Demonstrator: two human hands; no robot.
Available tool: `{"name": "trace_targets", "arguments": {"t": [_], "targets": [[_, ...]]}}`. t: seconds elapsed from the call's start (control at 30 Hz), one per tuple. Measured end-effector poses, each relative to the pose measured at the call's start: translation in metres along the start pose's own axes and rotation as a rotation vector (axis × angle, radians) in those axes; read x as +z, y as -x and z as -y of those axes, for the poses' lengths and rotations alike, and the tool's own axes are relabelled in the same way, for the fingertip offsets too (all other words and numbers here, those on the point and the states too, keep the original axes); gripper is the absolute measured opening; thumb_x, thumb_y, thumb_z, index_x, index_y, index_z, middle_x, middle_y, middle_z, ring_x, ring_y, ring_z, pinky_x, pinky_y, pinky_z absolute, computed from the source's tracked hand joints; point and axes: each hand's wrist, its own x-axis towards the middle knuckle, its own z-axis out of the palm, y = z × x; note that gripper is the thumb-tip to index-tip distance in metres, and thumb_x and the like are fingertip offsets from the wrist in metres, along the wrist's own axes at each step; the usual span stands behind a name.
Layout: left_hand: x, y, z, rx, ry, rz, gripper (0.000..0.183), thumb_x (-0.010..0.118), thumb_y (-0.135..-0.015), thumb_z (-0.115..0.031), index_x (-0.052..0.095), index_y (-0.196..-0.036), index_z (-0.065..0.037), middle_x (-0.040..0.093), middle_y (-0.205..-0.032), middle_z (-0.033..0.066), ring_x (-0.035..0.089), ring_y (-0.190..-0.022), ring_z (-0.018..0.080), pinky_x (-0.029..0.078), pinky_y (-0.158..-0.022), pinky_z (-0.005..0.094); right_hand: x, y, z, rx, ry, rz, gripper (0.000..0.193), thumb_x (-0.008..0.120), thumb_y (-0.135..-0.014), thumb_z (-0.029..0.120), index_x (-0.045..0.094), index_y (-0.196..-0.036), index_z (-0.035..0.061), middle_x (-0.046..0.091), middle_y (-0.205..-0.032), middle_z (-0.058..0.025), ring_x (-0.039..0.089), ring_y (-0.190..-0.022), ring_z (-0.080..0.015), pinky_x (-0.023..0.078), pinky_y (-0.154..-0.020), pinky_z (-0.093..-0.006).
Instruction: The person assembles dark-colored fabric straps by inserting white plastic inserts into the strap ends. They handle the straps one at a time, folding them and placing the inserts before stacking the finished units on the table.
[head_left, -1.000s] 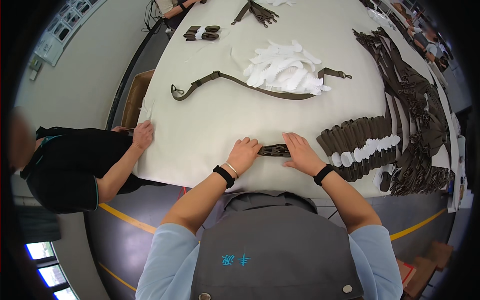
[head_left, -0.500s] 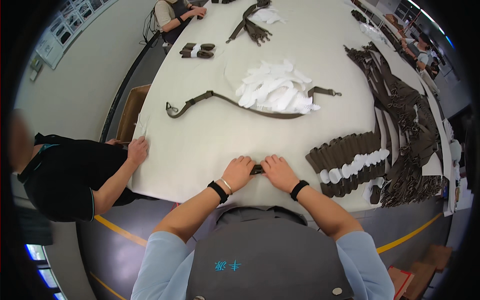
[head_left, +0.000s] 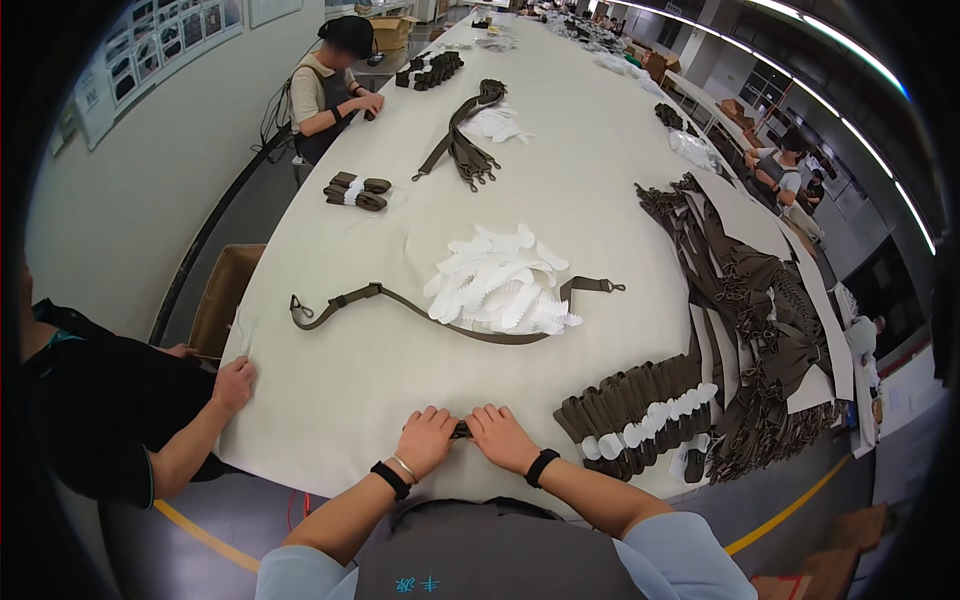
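Note:
Close to the table's near edge, my left hand [head_left: 427,441] and my right hand [head_left: 502,438] are closed on the two ends of a small dark folded strap [head_left: 460,430]. Most of it is hidden under my fingers. Beyond my hands, a long brown strap [head_left: 400,302] with metal hooks curves across the table [head_left: 330,400]. It runs around the front of a heap of white toothed paper bands [head_left: 500,285]. Right of my right hand lies a row of folded brown straps [head_left: 635,408], each with a white band around it.
A large pile of loose brown straps [head_left: 765,330] covers the table's right side. Farther off lie a banded bundle [head_left: 356,191] and a strap bunch [head_left: 465,140]. A person in black [head_left: 110,410] stands at the left edge, near a cardboard box [head_left: 228,295]. Another person [head_left: 335,95] works farther back.
The view has tilted up, showing more of the far table and room, so things appear lower and farther left. My hands stay closed on the dark strap.

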Motion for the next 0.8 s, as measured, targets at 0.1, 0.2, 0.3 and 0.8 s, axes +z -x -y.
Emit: {"name": "trace_targets", "arguments": {"t": [0.1, 0.2, 0.3, 0.8], "targets": [[0.008, -0.003, 0.005, 0.005, -0.014, -0.008, 0.018, 0.06, -0.081, -0.013, 0.062, -0.099, -0.009, 0.057, -0.093, 0.005, 0.056, -0.092, 0.0235, 0.046, -0.077, 0.0376, 0.019, -0.001, -0.007, -0.011, -0.044, 0.012, 0.033, 0.061, -0.089, 0.024, 0.053, -0.113, 0.003, 0.052, -0.103, -0.0098, 0.05, -0.097, -0.025, 0.04, -0.08, -0.0365], [0.009, -0.005, 0.01, 0.017, 0.011, -0.018, 0.017, 0.058, -0.082, -0.011, 0.061, -0.098, -0.009, 0.057, -0.094, 0.0055, 0.056, -0.091, 0.0234, 0.045, -0.077, 0.0379, 0.019, -0.006, -0.01, 0.013, -0.093, 0.1, 0.042, 0.065, -0.087, 0.029, 0.052, -0.118, 0.0031, 0.053, -0.109, -0.0116, 0.05, -0.103, -0.0278, 0.041, -0.084, -0.0375], [0.008, -0.007, 0.011, 0.0, 0.006, 0.042, 0.016, 0.057, -0.083, -0.011, 0.061, -0.098, -0.009, 0.057, -0.094, 0.0056, 0.056, -0.091, 0.0233, 0.045, -0.078, 0.0375, 0.008, -0.017, -0.032, 0.07, -0.344, 0.084, 0.045, 0.069, -0.087, 0.032, 0.054, -0.118, 0.0022, 0.054, -0.113, -0.0143, 0.052, -0.107, -0.0327, 0.043, -0.088, -0.0395], [0.006, -0.006, 0.006, -0.048, -0.001, 0.123, 0.022, 0.055, -0.085, -0.013, 0.061, -0.106, -0.01, 0.058, -0.098, 0.0064, 0.058, -0.095, 0.0253, 0.048, -0.079, 0.0409, 0.047, -0.127, -0.267, 1.254, -1.417, -0.503, 0.019, 0.073, -0.078, 0.014, 0.069, -0.09, -0.0006, 0.056, -0.061, -0.0047, 0.053, -0.048, -0.0157, 0.035, -0.04, -0.0295]]}}
